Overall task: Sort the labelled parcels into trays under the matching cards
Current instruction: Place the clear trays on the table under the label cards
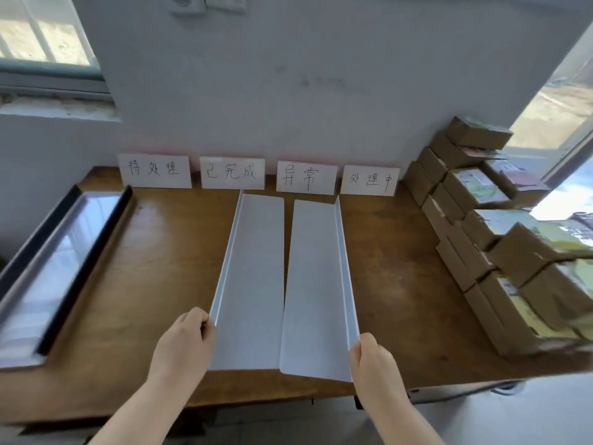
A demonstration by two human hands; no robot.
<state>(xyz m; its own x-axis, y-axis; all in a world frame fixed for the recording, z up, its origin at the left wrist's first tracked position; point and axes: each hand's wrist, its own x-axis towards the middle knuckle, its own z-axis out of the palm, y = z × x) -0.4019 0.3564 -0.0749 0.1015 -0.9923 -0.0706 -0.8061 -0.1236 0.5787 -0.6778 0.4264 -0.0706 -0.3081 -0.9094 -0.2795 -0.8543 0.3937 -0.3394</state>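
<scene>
Two long white trays lie side by side on the wooden table [401, 268], running from the near edge to the wall. My left hand [183, 345] grips the raised outer rim of the left tray [253, 277] at its near end. My right hand [373, 361] grips the raised outer rim of the right tray [316, 284] at its near corner. Four handwritten cards lean on the wall: the first [154, 170], the second [232, 172], the third [306, 177] and the fourth [369, 180]. The trays point at the second and third cards. Brown labelled parcels [500, 239] are stacked at the right.
A black-edged tray with a shiny grey floor [54, 264] lies at the table's left, blurred. Windows open at the upper left and at the right. The parcel stack fills the table's right edge up to the wall.
</scene>
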